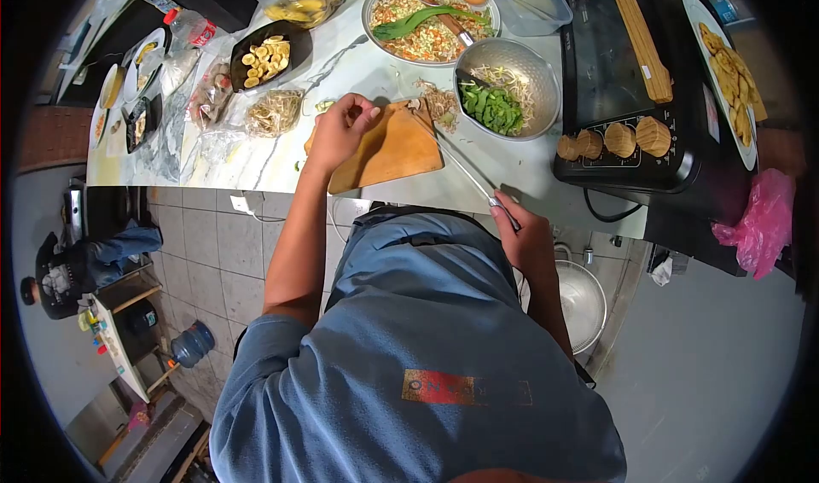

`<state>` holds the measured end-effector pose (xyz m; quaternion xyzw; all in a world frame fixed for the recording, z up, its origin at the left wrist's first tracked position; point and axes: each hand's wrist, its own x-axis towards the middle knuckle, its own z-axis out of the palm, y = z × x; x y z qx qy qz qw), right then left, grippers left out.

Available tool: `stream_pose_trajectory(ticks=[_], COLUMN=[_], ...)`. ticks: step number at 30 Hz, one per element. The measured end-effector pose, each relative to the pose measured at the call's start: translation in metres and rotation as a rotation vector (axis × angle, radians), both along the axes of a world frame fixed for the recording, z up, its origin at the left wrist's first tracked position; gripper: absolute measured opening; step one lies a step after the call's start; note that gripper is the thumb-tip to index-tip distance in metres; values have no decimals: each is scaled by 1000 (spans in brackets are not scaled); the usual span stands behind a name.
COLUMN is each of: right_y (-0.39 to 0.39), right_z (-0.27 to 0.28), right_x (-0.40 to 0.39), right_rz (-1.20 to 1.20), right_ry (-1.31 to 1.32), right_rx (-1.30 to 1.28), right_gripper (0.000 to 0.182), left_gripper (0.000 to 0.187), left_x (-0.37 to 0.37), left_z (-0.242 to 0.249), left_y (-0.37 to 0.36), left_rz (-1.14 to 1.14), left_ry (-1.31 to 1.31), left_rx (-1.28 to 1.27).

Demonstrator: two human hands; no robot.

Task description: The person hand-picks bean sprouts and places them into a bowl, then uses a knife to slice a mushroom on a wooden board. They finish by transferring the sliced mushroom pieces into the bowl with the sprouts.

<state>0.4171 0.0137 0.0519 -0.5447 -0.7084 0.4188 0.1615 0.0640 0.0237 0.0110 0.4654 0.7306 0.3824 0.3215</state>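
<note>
My right hand (520,227) is wrapped round the handle of a knife (465,171), whose blade reaches up and left to the top right part of a wooden cutting board (392,154). Over the board's left side is my left hand (341,129), its fingers curled together; whatever they may pinch is too small to make out. Light scraps (439,103) lie by the board's upper right corner. Just beyond, a metal pot (546,82) holds chopped greens (493,110) and bean sprouts (533,103).
Behind the board stands a large bowl of chopped vegetables (401,43) with an egg. Bagged food (275,113) and a black dish (294,48) of slices are left. A black appliance (631,171) is right. A person (77,270) is far left.
</note>
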Motion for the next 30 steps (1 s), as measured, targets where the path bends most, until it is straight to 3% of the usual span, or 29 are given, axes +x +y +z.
stream_pose_trajectory(ticks=[1,3,9,13,16,18,24,30], right_y=[1,2,3,2,-4,-7,-12,-11], right_z=[1,2,-1,1,-2,-6,-8,1], right_x=[-1,-2,-7,-12,-19,-23,-39,-51], right_rz=[-13,-27,-75,-51,-43,-47,-23,-13], right_ry=[-13,-6,15,3,85,107,132,80], right_rx=[-18,-38,-43,-108,-115,-154,-173,-206], right_gripper=[33,33,33,34,33,32,31,33], left_gripper=[15,16,21,21,20,17,16,18], left_x=[3,9,18,19,21,21,21,16], left_z=[-2,-6,-9,-26,-22,-14,-22,-24], left_y=[1,2,-5,-10,-17,-19,-27,-30], left_rz=[-1,-13,24,77,148,20,76,63], left_ry=[1,-293,-230,-187,-125,423,604,579], left_rx=[-3,189,5,33,12,-35,40,-13])
